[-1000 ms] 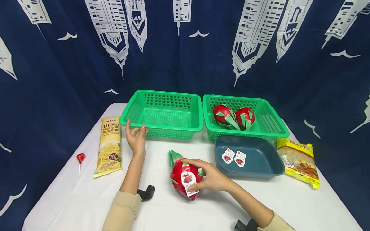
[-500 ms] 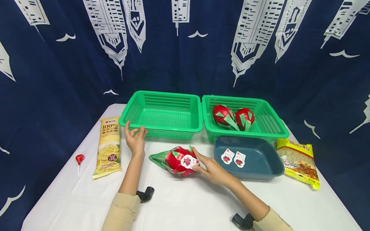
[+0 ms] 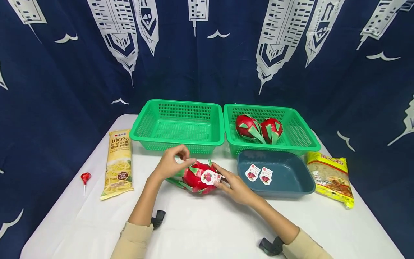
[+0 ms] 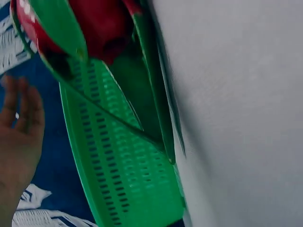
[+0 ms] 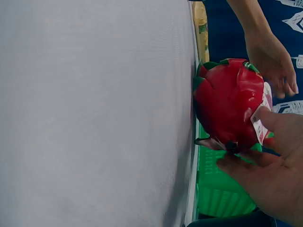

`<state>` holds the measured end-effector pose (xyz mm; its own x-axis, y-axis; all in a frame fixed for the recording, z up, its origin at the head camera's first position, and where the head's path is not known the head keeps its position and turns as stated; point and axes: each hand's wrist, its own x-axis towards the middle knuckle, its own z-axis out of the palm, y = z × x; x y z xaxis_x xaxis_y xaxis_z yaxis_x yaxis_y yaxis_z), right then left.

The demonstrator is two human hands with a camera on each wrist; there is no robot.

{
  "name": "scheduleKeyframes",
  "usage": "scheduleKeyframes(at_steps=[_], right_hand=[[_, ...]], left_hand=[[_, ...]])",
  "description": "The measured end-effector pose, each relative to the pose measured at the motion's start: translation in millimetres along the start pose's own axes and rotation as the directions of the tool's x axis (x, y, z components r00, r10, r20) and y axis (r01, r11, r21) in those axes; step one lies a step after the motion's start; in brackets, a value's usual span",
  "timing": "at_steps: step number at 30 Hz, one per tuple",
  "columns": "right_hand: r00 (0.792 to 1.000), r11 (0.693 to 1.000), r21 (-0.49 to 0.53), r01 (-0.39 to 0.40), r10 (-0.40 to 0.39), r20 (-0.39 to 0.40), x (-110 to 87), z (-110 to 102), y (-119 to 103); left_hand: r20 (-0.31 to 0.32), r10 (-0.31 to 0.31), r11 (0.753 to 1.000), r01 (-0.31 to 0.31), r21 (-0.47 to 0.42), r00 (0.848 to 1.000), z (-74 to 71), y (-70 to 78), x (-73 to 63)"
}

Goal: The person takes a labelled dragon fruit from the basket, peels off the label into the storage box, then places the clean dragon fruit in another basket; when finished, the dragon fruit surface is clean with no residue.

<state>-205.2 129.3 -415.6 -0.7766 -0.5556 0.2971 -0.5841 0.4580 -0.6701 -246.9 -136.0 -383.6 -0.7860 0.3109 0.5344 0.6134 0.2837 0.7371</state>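
A red dragon fruit [image 3: 194, 179] with green leaf tips lies on its side on the white table, its leafy end pointing left in the head view. A white label [image 3: 211, 177] with a dragon fruit picture sits on its upper right side. At that side my right hand [image 3: 235, 185] grips the fruit, its thumb against the label's edge, as the right wrist view also shows for the label [image 5: 262, 124]. Just above the leafy end hovers my left hand [image 3: 173, 162], fingers loosely bent with nothing between them. The left wrist view shows green leaves [image 4: 142, 90] close up.
Two green baskets stand at the back; the left basket [image 3: 176, 145] is bare inside, the right basket [image 3: 275, 148] holds two dragon fruits [image 3: 248, 126]. A blue tub [image 3: 291, 176] carries two labels [image 3: 252, 173]. Noodle packs [image 3: 119, 162] [image 3: 333, 180] and a lollipop [image 3: 85, 177] lie outward.
My right hand has turned the dragon fruit so that its leaves point left. My left hand has left the left basket's rim and moved right and nearer, over the fruit.
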Motion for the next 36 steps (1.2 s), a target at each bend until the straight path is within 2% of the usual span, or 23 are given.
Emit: scheduleKeyframes(at_steps=[1, 2, 5, 8, 10, 11, 14, 17, 21, 23, 25, 27, 30, 32, 34, 36], right_hand=[[1.0, 1.0, -0.009, -0.002, 0.002, -0.028, -1.2, 0, -1], [0.998, 1.0, -0.018, -0.006, 0.005, -0.068, -2.7, 0, -3], [0.971, 1.0, -0.025, -0.014, 0.008, -0.238, -7.1, 2, -10], [0.927, 0.998, 0.012, -0.059, 0.059, -0.37, -10.2, 4, -19], [0.907, 0.991, 0.059, -0.12, 0.134, -0.4, -10.9, 7, -26], [0.9, 0.983, 0.087, -0.159, 0.181, -0.397, -11.0, 8, -28], [0.883, 0.948, 0.177, -0.266, 0.313, -0.35, -9.9, 11, -31], [0.858, 0.89, 0.294, -0.348, 0.429, -0.284, -8.2, 13, -32], [0.791, 0.781, 0.488, -0.391, 0.556, -0.255, -9.2, 24, -26], [0.757, 0.716, 0.593, -0.368, 0.601, -0.256, -10.0, 30, -24], [0.731, 0.674, 0.666, -0.32, 0.623, -0.28, -10.9, 37, -19], [0.722, 0.653, 0.709, -0.266, 0.622, -0.302, -10.7, 40, -20], [0.723, 0.654, 0.729, -0.201, 0.601, -0.341, -9.3, 40, -26], [0.721, 0.644, 0.747, -0.164, 0.595, -0.355, -8.0, 39, -29], [0.717, 0.616, 0.776, -0.136, 0.601, -0.352, -7.1, 39, -29], [0.708, 0.57, 0.813, -0.119, 0.623, -0.333, -6.5, 39, -25]], left_hand=[[0.102, -0.011, 1.0, 0.008, 0.028, 0.995, 3.2, 3.3, -0.7], [0.182, -0.033, 0.998, 0.022, 0.065, 0.983, 6.8, 5.3, -1.1], [0.355, -0.127, 0.985, 0.077, 0.153, 0.926, 16.9, 7.8, -2.6], [0.461, -0.202, 0.968, 0.103, 0.231, 0.864, 23.8, 4.9, -5.1], [0.494, -0.229, 0.96, 0.109, 0.259, 0.839, 25.9, 2.7, -6.6], [0.502, -0.237, 0.956, 0.109, 0.272, 0.832, 26.4, 1.8, -7.2], [0.503, -0.248, 0.951, 0.109, 0.289, 0.828, 26.5, 0.2, -7.5], [0.497, -0.248, 0.95, 0.108, 0.293, 0.831, 26.5, -0.9, -6.6], [0.493, -0.256, 0.948, 0.116, 0.297, 0.832, 27.8, -2.5, -6.1], [0.492, -0.256, 0.949, 0.12, 0.292, 0.832, 28.8, -3.4, -6.4], [0.492, -0.254, 0.951, 0.123, 0.284, 0.833, 29.9, -4.5, -6.6], [0.493, -0.252, 0.953, 0.124, 0.277, 0.833, 30.4, -5.1, -6.6], [0.49, -0.252, 0.953, 0.126, 0.276, 0.835, 30.9, -5.7, -6.3], [0.486, -0.252, 0.953, 0.127, 0.276, 0.837, 30.7, -5.9, -6.0], [0.485, -0.254, 0.953, 0.132, 0.271, 0.837, 30.6, -5.9, -5.6], [0.487, -0.255, 0.954, 0.137, 0.265, 0.836, 30.2, -5.6, -5.2]])
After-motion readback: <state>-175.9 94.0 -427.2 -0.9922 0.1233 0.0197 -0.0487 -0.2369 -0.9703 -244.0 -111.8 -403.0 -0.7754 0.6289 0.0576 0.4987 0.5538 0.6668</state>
